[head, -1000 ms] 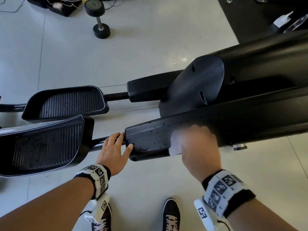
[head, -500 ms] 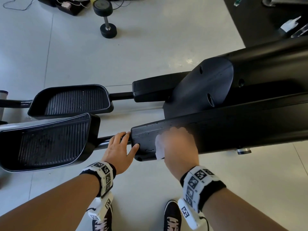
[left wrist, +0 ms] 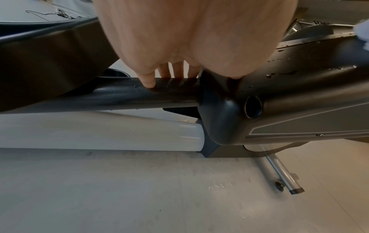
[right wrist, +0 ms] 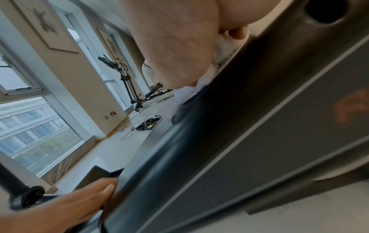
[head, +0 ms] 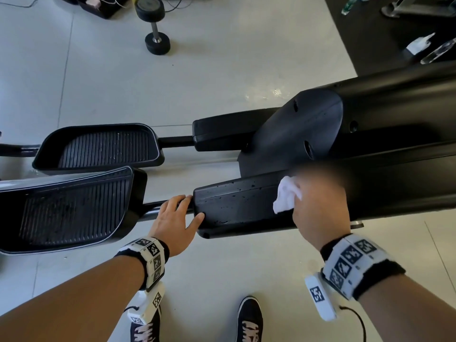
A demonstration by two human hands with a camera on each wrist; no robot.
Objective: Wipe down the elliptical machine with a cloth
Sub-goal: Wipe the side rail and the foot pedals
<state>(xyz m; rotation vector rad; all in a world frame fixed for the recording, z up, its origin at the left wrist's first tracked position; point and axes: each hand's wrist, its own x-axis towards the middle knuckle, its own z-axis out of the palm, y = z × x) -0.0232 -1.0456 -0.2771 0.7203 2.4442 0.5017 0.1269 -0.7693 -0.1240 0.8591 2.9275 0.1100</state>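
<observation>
While the left hand (head: pixel 175 217) stays flat, the right hand (head: pixel 320 208) (gripping the cloth (head: pixel 287 197)) has slid rightward

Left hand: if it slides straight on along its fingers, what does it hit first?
Likely nothing beyond the black bar its fingers already rest on; past that, open floor, then probably the far black housing. Depth is unclear.

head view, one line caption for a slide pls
Right hand wipes the wet black arm with a white cloth; left hand steadies its end.
</observation>
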